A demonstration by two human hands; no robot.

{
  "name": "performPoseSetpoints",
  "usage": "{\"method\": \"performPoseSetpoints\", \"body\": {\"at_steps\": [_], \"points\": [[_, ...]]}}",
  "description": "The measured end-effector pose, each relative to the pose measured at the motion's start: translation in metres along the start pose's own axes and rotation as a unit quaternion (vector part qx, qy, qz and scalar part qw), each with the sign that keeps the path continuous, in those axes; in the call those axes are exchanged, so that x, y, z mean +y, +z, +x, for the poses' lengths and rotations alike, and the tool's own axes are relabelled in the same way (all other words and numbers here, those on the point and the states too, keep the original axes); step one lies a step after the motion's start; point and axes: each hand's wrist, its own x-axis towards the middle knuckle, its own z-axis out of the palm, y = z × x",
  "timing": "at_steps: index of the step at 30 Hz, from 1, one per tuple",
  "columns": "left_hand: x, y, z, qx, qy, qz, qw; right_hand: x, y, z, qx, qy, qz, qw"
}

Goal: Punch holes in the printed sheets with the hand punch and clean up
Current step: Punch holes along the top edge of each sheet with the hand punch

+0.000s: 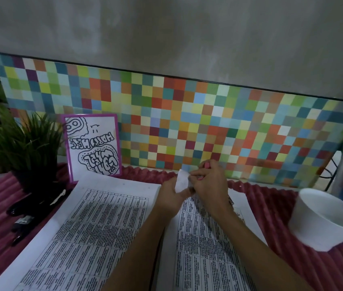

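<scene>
Two stacks of printed sheets lie side by side on the pink ribbed cloth, the left stack (95, 227) and the right stack (206, 248). At the far edge of the right stack my left hand (171, 195) pinches a lifted white corner of a sheet (181, 182). My right hand (209, 185) is curled round a pink hand punch (205, 164), of which only small pink parts show between the fingers. The punch sits right at the lifted corner. Whether its jaws are around the paper is hidden by my fingers.
A white bowl (324, 223) stands at the right on the cloth. At the left are a potted plant (25, 148), a purple-framed drawing (93, 147) leaning on the coloured tile wall, and black tools (32, 208) beside the sheets.
</scene>
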Motion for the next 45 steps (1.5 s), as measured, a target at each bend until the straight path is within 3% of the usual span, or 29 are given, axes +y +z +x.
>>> {"method": "performPoseSetpoints", "body": {"at_steps": [3, 6, 9, 10, 13, 17, 22, 32, 41, 45], "points": [[-0.002, 0.003, 0.000, 0.029, -0.013, 0.038, 0.999, 0.000, -0.002, 0.004, -0.027, -0.020, -0.023, 0.999], [-0.005, 0.006, 0.004, 0.098, 0.034, 0.166, 0.981, 0.000, -0.006, 0.007, -0.060, -0.042, -0.073, 0.995], [-0.004, 0.005, 0.003, 0.154, 0.086, 0.363, 0.915, 0.003, -0.009, 0.010, -0.071, -0.059, -0.092, 0.992], [-0.003, 0.005, 0.002, 0.154, 0.095, 0.382, 0.906, 0.002, -0.011, 0.012, -0.073, -0.060, -0.092, 0.991], [-0.002, 0.004, 0.001, 0.109, 0.095, 0.258, 0.955, 0.000, -0.014, 0.016, -0.077, -0.060, -0.087, 0.991], [0.002, 0.002, 0.005, 0.073, 0.028, 0.114, 0.990, -0.003, -0.016, 0.018, -0.058, -0.098, -0.108, 0.988], [0.009, 0.005, 0.003, 0.051, -0.026, -0.025, 0.998, -0.003, -0.019, 0.027, -0.112, -0.004, -0.082, 0.990], [0.008, 0.002, 0.004, 0.006, -0.032, -0.028, 0.999, -0.016, -0.025, 0.045, -0.189, 0.079, -0.072, 0.976], [0.007, 0.002, 0.003, 0.009, -0.108, -0.031, 0.994, -0.014, -0.025, 0.052, -0.232, 0.038, -0.099, 0.967], [0.006, 0.000, 0.001, 0.020, -0.099, -0.019, 0.995, -0.023, -0.039, 0.054, -0.269, 0.044, -0.098, 0.957]]}}
